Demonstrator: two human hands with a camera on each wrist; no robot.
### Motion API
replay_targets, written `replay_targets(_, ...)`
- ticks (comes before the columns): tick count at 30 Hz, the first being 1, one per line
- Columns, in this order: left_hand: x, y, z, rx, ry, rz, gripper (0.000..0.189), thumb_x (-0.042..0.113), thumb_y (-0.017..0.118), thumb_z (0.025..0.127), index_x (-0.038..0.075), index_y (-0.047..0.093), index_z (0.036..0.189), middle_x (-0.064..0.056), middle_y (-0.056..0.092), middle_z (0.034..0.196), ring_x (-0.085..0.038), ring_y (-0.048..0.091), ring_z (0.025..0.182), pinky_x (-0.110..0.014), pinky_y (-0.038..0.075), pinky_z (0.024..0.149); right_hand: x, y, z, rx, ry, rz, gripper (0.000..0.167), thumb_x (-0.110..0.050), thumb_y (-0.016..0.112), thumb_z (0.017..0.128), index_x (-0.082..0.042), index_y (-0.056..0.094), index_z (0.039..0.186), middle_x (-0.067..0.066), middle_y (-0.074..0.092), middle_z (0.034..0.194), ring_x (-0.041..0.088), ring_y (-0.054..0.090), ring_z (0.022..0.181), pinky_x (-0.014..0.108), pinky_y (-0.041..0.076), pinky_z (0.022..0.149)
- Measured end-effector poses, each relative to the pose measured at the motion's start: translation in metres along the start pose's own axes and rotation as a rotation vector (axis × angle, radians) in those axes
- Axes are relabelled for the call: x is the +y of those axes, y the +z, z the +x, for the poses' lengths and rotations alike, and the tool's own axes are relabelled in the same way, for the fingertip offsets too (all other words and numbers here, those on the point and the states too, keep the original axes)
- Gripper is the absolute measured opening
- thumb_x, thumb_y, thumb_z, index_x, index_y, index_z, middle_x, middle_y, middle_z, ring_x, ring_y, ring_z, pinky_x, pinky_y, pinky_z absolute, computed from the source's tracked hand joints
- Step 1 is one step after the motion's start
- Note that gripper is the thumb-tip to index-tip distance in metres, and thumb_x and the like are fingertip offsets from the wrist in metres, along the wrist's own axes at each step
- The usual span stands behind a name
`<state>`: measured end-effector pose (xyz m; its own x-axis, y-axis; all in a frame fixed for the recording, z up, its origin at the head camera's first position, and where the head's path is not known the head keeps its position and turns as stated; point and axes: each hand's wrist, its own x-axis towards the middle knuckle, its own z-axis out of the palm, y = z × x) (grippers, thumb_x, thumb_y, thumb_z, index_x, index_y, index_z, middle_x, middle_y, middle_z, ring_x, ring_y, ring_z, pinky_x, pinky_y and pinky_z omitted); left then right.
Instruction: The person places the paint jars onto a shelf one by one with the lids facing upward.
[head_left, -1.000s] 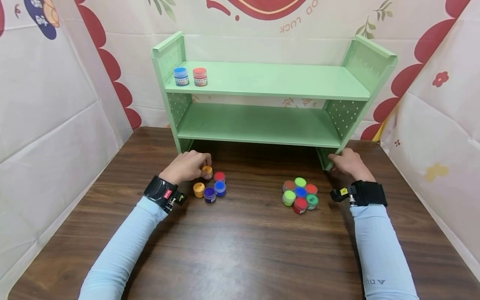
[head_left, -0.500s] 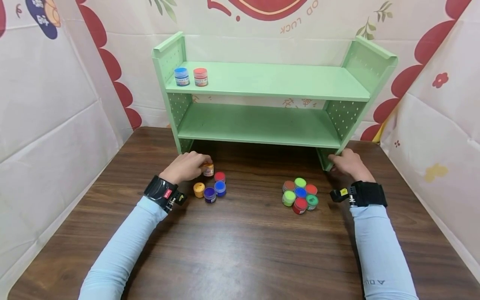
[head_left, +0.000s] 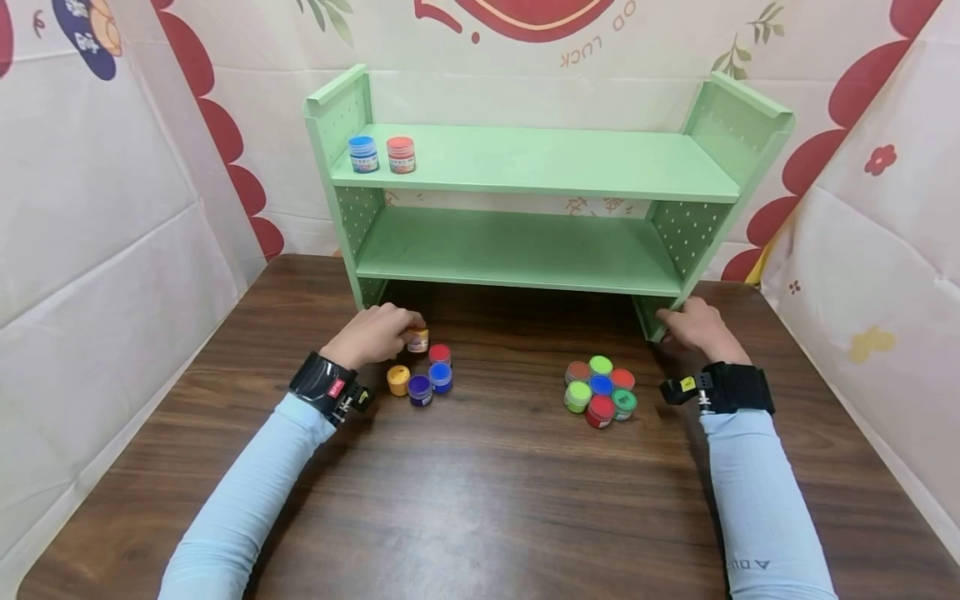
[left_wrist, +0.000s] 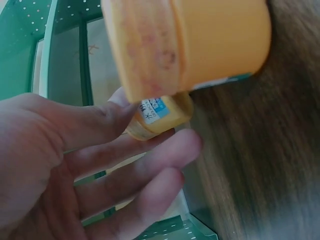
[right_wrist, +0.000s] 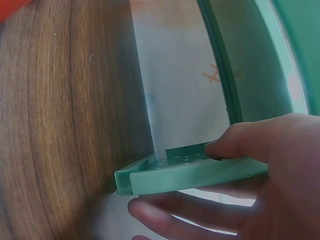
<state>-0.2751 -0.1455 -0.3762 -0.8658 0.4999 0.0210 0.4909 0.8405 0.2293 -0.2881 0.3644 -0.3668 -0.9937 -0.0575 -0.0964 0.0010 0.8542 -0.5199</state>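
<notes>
My left hand (head_left: 372,335) pinches a small orange-yellow paint jar (head_left: 418,341) between thumb and fingers, just behind the left group of jars. In the left wrist view this jar (left_wrist: 167,115) shows its printed label, and its lid end lies at the fingers. A second orange-yellow jar (left_wrist: 225,40) looms large in front of it there. Beside the hand stand a red jar (head_left: 440,354), a blue jar (head_left: 441,378) and a purple jar (head_left: 420,390). My right hand (head_left: 701,327) grips the right side panel (right_wrist: 195,177) of the green shelf, thumb inside and fingers outside.
The two-tier green shelf (head_left: 517,242) stands at the back of the wooden table (head_left: 480,500). A blue-lidded jar (head_left: 363,155) and a coral-lidded jar (head_left: 401,155) sit on its upper left. Several jars cluster at right around a blue one (head_left: 602,385). Printed cloth surrounds the table.
The jar in my left hand has shifted slightly right and tipped, so its labelled side now shows. My right hand has stayed on the shelf panel.
</notes>
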Motion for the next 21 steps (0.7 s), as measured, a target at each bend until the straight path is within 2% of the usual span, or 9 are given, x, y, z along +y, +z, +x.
replay_targets(6, 0.002, -0.004, 0.0, 0.04, 0.029, 0.01, 0.027, 0.012, 0.062, 0.101, 0.01, 0.072, 0.127, -0.007, 0.076, 0.115, -0.017, 0.063, 0.08, -0.031, 0.05, 0.062, 0.001, 0.001, 0.001, -0.008, 0.01, 0.02, 0.049, -0.033, 0.041, 0.107, 0.012, 0.057, 0.118, 0.027, 0.074, 0.093, 0.03, 0.074, 0.08, 0.027, 0.05, 0.068)
replay_targets(9, 0.004, -0.008, -0.001, 0.067, 0.04, 0.016, 0.027, 0.012, 0.062, 0.101, 0.011, 0.072, 0.126, -0.006, 0.076, 0.113, -0.017, 0.062, 0.076, -0.029, 0.046, 0.058, 0.0, 0.001, 0.0, -0.006, 0.008, 0.028, 0.049, -0.033, 0.041, 0.107, 0.012, 0.056, 0.12, 0.027, 0.073, 0.094, 0.03, 0.073, 0.079, 0.028, 0.051, 0.068)
replay_targets(17, 0.012, -0.018, -0.002, 0.161, 0.076, 0.008, 0.024, 0.015, 0.064, 0.102, 0.014, 0.072, 0.124, -0.001, 0.076, 0.106, -0.016, 0.067, 0.084, -0.035, 0.055, 0.067, 0.001, 0.0, 0.001, 0.005, -0.009, 0.0, 0.05, -0.034, 0.041, 0.107, 0.012, 0.059, 0.116, 0.023, 0.075, 0.089, 0.03, 0.074, 0.08, 0.027, 0.049, 0.068)
replay_targets(21, 0.018, -0.025, -0.004, 0.195, 0.09, -0.002, 0.024, 0.016, 0.064, 0.102, 0.015, 0.072, 0.125, 0.0, 0.076, 0.108, -0.016, 0.068, 0.087, -0.037, 0.056, 0.069, 0.0, 0.0, 0.0, -0.002, -0.001, 0.003, 0.049, -0.034, 0.041, 0.107, 0.011, 0.059, 0.116, 0.023, 0.074, 0.089, 0.03, 0.072, 0.081, 0.028, 0.048, 0.068)
